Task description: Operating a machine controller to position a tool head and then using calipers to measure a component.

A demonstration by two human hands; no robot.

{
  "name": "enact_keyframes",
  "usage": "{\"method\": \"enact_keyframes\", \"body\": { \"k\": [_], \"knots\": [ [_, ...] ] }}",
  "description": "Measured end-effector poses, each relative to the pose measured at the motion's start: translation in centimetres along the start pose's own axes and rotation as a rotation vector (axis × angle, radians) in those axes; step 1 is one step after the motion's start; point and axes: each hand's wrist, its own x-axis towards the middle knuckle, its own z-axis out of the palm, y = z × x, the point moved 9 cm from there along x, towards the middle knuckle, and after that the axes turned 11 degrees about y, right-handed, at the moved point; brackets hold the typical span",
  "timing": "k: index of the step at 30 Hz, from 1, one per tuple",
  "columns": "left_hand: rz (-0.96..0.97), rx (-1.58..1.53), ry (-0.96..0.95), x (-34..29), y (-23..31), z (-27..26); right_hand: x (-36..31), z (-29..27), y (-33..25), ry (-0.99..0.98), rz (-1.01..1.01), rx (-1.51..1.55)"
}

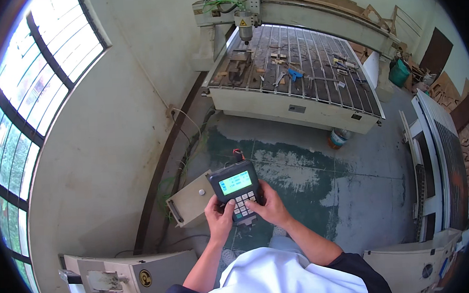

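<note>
Currently, head view: black keypad controller (239, 192) held up over the floor (294, 180).
Left hand (218, 219) and right hand (272, 204): fingers closed around its sides, thumbs at the keypad (243, 205); screen (236, 183) lit, gantry machine (274, 103) beyond.

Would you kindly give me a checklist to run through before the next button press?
1. Handheld controller held by left hand and right hand: ok.
2. Screen lit: ok.
3. Both thumbs at the keypad: ok.
4. Slotted machine bed free of loose tools: not ok; a wrench and a blue tool lie there.
5. Hands away from the spindle: ok.
6. Spindle stopped: cannot tell from one still.
</note>
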Motion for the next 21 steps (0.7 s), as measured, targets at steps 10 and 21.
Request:
{"method": "enact_keyframes", "body": {
  "k": [10, 21],
  "knots": [
    [-0.018, -0.005, 0.04, 2.8, -1.3, 11.9, 7.8, -9.3, -0.8, -0.105, 0.102, 0.031],
    [-0.04, -0.003, 0.121, 12.0, -3.8, 15.7, 18.6, -9.9, 1.5, -0.075, 0.09, 0.085]
  ]
}}
